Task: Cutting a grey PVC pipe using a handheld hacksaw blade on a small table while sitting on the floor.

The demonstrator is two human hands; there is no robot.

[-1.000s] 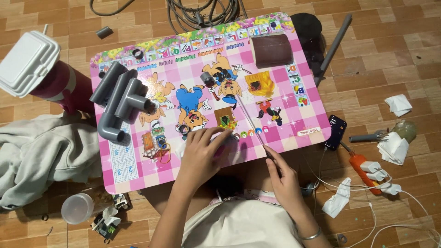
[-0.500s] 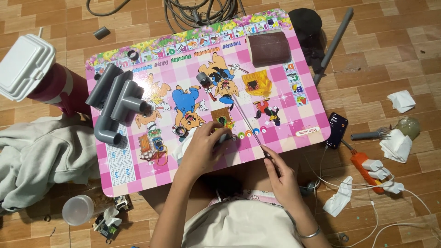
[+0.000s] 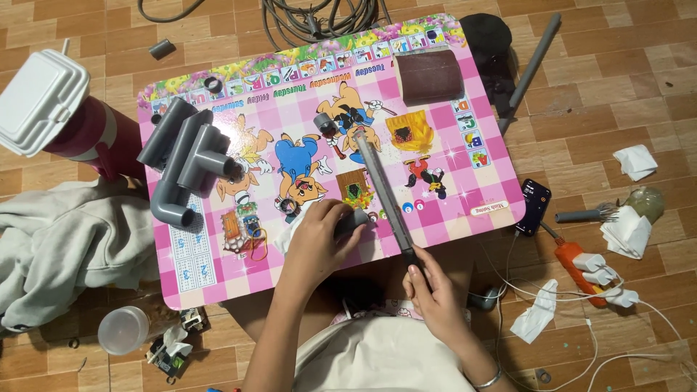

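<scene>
Brown tiled floor (image 3: 624, 65), littered with cables, crumpled tissues and small tools; in the middle, a low pink checked surface (image 3: 465, 174) printed with cartoon animals. On its left part, a cluster of joined grey pipe fittings (image 3: 185, 156); at the far right corner, a sheet of dark brown sandpaper (image 3: 428, 76). Left hand (image 3: 317, 236) curled around a short grey pipe piece (image 3: 352, 220), pinning it near the front edge of the surface, a white cloth (image 3: 294, 229) just beside it. Right hand (image 3: 428, 287) closed on the dark handle of a long grey file (image 3: 381, 181), blade lying slantwise across the surface and touching the pipe piece. Off the right edge, a dark phone (image 3: 534, 205) on the floor. To the left, a grey garment (image 3: 65, 243), a white foam box (image 3: 40, 98) atop a pink container (image 3: 94, 138), and a clear plastic cup (image 3: 123, 329).
</scene>
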